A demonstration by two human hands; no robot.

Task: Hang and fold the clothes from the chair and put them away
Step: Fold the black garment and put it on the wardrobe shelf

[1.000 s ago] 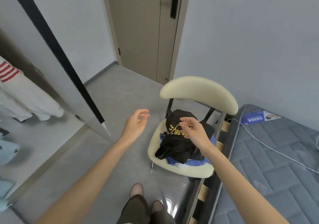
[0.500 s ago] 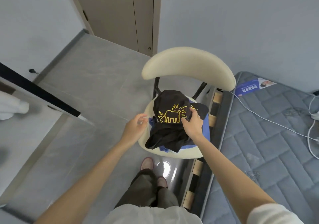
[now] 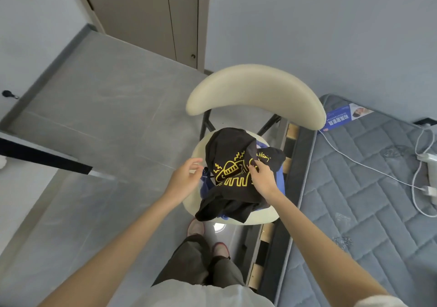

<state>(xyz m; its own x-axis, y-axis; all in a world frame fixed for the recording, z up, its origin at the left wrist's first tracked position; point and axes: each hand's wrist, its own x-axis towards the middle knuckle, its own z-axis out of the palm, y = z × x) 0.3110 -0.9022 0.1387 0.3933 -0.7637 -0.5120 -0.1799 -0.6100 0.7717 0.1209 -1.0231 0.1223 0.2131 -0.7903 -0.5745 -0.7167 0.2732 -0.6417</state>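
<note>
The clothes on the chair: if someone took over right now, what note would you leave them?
Right hand pinches the black T-shirt at its yellow print. Left hand is open beside the pile, holding nothing.
The black T-shirt lies crumpled on top of a blue garment on the chair seat.
Done: nothing hung or folded yet.
Left: lift each garment, hang or fold it, put it away.

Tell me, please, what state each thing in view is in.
chair, upright, clothes piled on its seat.
shirt, crumpled on top of the pile.
blue garment, bunched under the shirt.
right hand, fingers pinching the shirt.
left hand, fingers relaxed beside the pile, holding nothing.
door, closed.
mattress, without a sheet.
</note>
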